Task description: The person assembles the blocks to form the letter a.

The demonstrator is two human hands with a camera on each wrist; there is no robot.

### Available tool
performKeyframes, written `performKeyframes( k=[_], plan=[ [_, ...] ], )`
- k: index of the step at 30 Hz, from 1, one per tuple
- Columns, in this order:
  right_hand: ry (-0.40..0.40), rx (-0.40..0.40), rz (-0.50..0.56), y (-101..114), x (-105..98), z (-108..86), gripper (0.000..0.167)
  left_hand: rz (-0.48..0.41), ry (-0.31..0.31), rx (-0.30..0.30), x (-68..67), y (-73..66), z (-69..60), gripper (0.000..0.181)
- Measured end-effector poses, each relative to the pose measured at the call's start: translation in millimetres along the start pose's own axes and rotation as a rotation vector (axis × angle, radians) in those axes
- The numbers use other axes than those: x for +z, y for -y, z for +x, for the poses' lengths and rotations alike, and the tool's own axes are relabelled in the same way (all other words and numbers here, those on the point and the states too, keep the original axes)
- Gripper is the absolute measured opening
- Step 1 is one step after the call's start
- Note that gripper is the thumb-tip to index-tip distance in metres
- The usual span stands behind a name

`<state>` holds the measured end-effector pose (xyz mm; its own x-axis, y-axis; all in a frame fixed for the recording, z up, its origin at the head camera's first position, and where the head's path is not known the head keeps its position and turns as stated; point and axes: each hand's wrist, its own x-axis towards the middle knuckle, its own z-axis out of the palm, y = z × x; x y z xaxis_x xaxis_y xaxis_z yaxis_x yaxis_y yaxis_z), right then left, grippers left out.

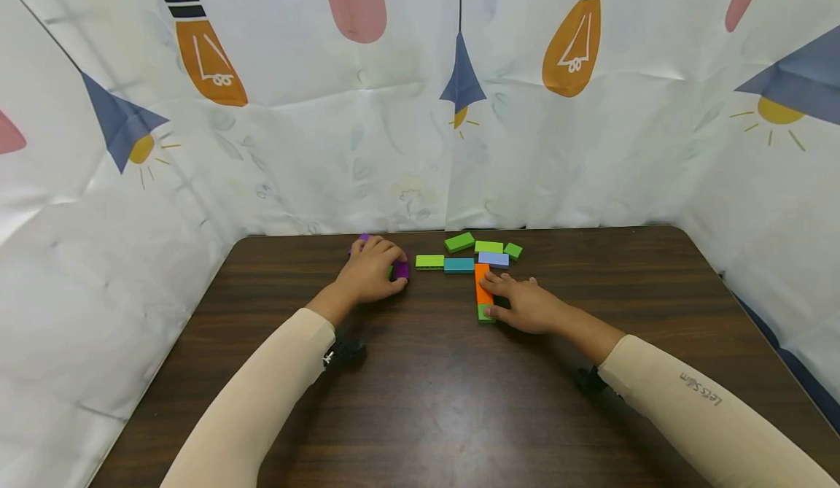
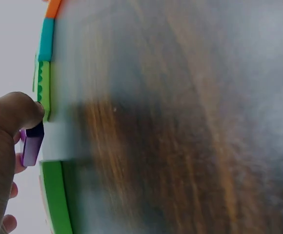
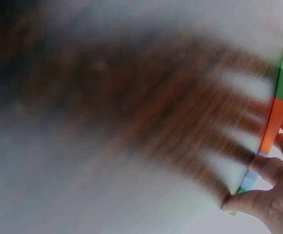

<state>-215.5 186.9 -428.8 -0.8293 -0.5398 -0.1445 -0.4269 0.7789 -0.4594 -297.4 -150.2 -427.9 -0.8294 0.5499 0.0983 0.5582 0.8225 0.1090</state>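
One purple block [image 2: 31,148] is pinched by left fingers [image 1: 391,252]; spread right fingers [image 1: 496,287] touch one orange block [image 1: 482,270].

Over the near middle of the dark brown, wood-grained table [image 1: 446,400], a hand can pass freely. Farther, the lime-green rectangular block [image 1: 429,262] and the teal rectangular block [image 1: 459,266] form a low barrier, and the orange rectangular block [image 1: 481,275] under the right hand [image 1: 527,304] bars sideways passage. Beside the left hand [image 1: 370,270] is only a narrow gap. A white printed fabric curtain [image 1: 308,163] closes the far side.
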Motion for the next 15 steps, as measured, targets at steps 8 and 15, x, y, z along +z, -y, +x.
performKeyframes(
  k=[8,15],
  plan=[
    [0.000,0.002,-0.005,1.3,-1.5,-1.2,0.067,-0.029,-0.056,0.132,-8.1,-19.0,-14.8,0.041],
    [-0.010,0.001,-0.011,-0.3,-0.1,-0.4,0.067,-0.024,-0.025,0.217,-7.0,-45.3,-20.3,0.043]
  ],
)
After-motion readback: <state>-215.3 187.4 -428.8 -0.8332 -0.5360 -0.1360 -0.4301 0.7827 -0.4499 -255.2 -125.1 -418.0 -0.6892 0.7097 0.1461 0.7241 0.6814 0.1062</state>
